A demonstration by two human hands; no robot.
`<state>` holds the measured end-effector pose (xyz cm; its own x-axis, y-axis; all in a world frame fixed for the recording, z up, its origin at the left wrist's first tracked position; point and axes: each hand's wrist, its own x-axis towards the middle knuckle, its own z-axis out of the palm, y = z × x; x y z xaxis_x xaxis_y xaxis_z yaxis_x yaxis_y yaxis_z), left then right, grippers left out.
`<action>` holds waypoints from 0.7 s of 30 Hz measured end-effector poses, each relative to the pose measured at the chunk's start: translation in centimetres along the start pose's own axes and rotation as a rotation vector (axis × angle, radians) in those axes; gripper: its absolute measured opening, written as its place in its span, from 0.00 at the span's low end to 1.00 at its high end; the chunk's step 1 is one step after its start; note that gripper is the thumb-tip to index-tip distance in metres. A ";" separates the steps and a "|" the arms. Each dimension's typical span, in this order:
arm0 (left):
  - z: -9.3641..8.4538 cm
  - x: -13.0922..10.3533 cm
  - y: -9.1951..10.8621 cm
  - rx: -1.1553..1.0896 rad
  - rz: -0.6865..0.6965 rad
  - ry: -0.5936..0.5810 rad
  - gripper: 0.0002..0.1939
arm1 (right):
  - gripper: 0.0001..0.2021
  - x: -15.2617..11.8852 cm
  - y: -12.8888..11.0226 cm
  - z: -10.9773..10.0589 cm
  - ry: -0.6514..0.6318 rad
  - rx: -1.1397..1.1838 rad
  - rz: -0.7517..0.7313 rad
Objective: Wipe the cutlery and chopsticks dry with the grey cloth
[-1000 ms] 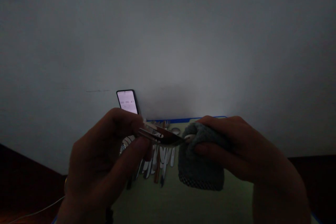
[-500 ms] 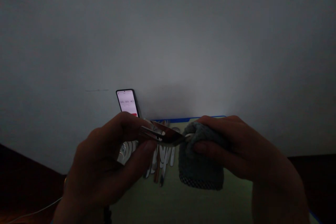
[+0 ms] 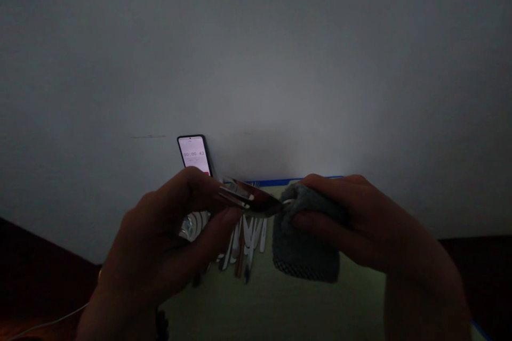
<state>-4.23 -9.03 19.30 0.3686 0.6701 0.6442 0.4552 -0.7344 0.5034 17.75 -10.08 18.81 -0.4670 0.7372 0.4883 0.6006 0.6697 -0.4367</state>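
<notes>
A metal fork (image 3: 262,202) is held up between my hands, its tines toward the left and its neck running into a grey cloth (image 3: 306,256). My left hand (image 3: 160,240) is closed, pinching the tine end between thumb and fingers. My right hand (image 3: 356,218) is closed around the bunched cloth, which covers the fork's handle; a checked edge hangs below. Beneath the fork, several pieces of cutlery (image 3: 248,253) lie on a pale table (image 3: 256,309), partly hidden by my hands.
A phone (image 3: 194,152) showing a timer leans on the grey wall (image 3: 256,64). Behind my left hand, a shiny, clear-looking object (image 3: 194,224) is partly hidden. A blue strip (image 3: 274,182) runs along the table's far edge. A pale cable (image 3: 52,322) lies at lower left.
The fork has turned slightly in my fingers, and its head is tilted differently. My left hand has shifted slightly; the cloth's hanging edge has risen a little.
</notes>
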 end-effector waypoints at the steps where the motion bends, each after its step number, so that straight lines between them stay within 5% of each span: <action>1: 0.0 0.0 -0.1 -0.035 0.011 0.010 0.05 | 0.09 0.0 0.0 0.0 0.002 -0.010 0.002; 9: -0.6 0.5 -1.7 -0.012 0.062 -0.123 0.06 | 0.07 0.1 0.0 0.3 0.051 -0.061 -0.005; 21: -0.9 0.3 -1.0 -0.063 0.073 -0.176 0.08 | 0.08 0.2 0.0 0.5 0.070 -0.028 -0.070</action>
<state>-5.36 -8.19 19.49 0.5377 0.6192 0.5722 0.3725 -0.7833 0.4977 17.34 -9.92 18.51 -0.4630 0.6798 0.5688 0.5865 0.7161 -0.3785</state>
